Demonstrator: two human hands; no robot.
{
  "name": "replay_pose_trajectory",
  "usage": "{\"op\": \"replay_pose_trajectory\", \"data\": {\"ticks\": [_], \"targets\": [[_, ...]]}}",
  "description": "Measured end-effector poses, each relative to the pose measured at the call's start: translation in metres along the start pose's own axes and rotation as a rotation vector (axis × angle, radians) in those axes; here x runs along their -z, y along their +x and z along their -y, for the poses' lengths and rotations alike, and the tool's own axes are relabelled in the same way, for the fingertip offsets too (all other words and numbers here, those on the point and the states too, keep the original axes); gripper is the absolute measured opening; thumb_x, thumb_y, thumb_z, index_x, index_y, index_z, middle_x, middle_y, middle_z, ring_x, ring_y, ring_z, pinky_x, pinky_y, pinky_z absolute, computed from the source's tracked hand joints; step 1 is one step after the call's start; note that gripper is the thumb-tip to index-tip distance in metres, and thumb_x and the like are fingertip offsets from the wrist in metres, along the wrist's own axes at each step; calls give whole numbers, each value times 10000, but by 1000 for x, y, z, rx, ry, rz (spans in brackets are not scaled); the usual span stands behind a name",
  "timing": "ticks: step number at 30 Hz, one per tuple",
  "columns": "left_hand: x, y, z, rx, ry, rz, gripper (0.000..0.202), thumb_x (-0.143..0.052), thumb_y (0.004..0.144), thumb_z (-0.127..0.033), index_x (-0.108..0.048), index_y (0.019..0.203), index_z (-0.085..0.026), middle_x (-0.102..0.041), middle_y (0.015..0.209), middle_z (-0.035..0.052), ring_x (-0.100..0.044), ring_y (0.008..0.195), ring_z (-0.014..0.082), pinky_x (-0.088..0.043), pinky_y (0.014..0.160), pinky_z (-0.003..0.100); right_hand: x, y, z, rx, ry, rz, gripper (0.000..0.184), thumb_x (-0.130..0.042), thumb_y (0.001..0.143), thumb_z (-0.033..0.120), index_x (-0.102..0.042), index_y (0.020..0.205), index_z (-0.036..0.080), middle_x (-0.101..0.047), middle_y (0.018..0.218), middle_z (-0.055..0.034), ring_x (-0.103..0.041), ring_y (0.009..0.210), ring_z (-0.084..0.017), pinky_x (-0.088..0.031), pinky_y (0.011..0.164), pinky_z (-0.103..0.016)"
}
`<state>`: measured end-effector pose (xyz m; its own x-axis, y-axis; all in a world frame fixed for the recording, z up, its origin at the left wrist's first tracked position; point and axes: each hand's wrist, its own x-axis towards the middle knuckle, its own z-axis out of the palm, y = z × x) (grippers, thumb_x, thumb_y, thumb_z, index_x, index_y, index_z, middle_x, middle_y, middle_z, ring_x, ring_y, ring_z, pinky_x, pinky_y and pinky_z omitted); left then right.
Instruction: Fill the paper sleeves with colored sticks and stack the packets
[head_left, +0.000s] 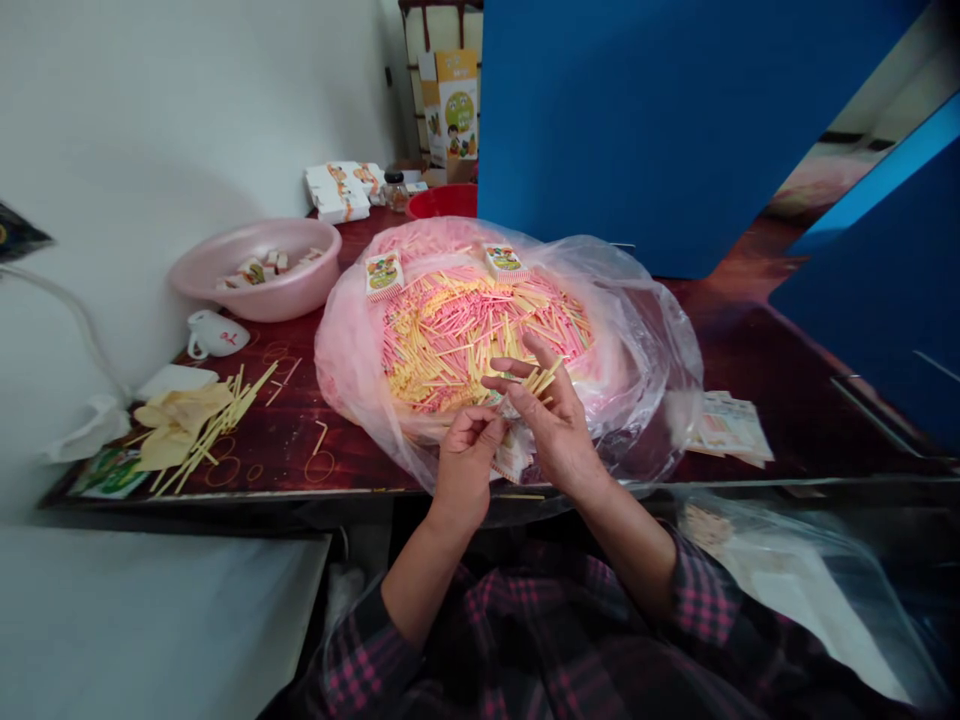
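Head view: green-labelled packets (pixel 385 276), print illegible.

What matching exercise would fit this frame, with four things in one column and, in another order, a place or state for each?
Things:
1. right hand
2. pink basin
3. red bowl
4. pink and yellow sticks

Places or states:
A. inside a clear plastic bag
B. pinching yellow sticks
C. beside a blue panel
D. holding wrapped packets

Pairs: 1-B, 2-D, 3-C, 4-A
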<state>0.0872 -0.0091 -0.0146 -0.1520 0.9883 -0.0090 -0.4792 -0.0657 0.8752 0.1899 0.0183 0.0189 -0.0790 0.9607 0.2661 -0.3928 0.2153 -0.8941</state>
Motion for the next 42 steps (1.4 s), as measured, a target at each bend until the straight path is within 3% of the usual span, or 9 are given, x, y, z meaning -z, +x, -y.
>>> {"op": "replay_pose_trajectory", "data": {"ticks": [5, 9, 13, 17, 23, 26, 31, 36, 42], "targets": [[-1, 1, -1, 2, -27, -22, 354, -896, 667, -421, -635, 763, -202, -594, 712, -45, -517, 646, 99, -430, 638, 222, -3, 2, 1, 16, 3, -35, 326, -566, 974, 523, -648, 1166, 272, -752, 1147, -48, -717, 1048, -211, -569, 954, -422], [-2, 3, -4, -18, 18, 7, 309, -858, 712, -398, -625, 776, -204, -589, 699, -46, -507, 625, 99, -426, 621, 225, -4, 7, 5, -11, -80, -52, 438, -448, 1016, 560, -733, 959, 233, -780, 1027, -53, -717, 1026, -217, -544, 989, -419], [-6, 12, -14, -102, 78, 8, 259, -826, 744, -356, -619, 781, -205, -616, 738, -31, -534, 671, 107, -444, 661, 235, -1, 17, 11, -10, -133, 1, 366, -537, 988, 530, -690, 1199, 274, -773, 1118, -39, -705, 1083, -215, -537, 1013, -433], [-10, 26, -23, -140, 62, -6, 271, -839, 714, -324, -614, 825, -222, -613, 759, -35, -549, 684, 110, -457, 670, 240, 0, 34, 15, 67, -99, 10, 501, -656, 930, 485, -553, 1404, 360, -725, 1266, -27, -699, 1114, -215, -539, 1018, -456], [-13, 43, -28, -183, 9, 9, 329, -848, 713, -319, -605, 920, -238, -648, 881, -15, -603, 774, 125, -495, 729, 262, -3, 54, 21, 51, -252, 93, 407, -570, 948, 604, -746, 1132, 285, -773, 1130, -42, -697, 1123, -222, -532, 1039, -456], [-12, 47, -32, -184, -3, -10, 348, -836, 715, -297, -605, 968, -236, -665, 946, 1, -625, 820, 134, -518, 758, 271, -1, 57, 20, 50, -289, 31, 445, -574, 932, 632, -757, 1133, 280, -746, 1234, -47, -675, 1178, -228, -502, 1087, -471], [-10, 48, -34, -202, -57, -21, 422, -857, 707, -308, -621, 1053, -255, -672, 997, 0, -643, 906, 136, -520, 823, 266, 2, 55, 8, 49, -343, 97, 301, -768, 824, 469, -791, 1076, 307, -781, 1148, -15, -710, 1105, -225, -528, 1061, -469], [-5, 46, -37, -191, 20, -45, 301, -833, 753, -406, -662, 912, -217, -668, 902, -4, -630, 830, 128, -514, 780, 262, 1, 52, 2, 82, -303, 123, 235, -786, 802, 401, -804, 1022, 321, -801, 1062, 15, -731, 1017, -196, -561, 1019, -448], [0, 45, -46, -175, -46, 12, 293, -855, 730, -394, -642, 830, -219, -672, 829, -29, -627, 742, 121, -525, 737, 278, 3, 43, 12, 41, -189, 122, 320, -836, 765, 401, -763, 1058, 294, -778, 990, 12, -702, 858, -144, -598, 811, -328]]}}
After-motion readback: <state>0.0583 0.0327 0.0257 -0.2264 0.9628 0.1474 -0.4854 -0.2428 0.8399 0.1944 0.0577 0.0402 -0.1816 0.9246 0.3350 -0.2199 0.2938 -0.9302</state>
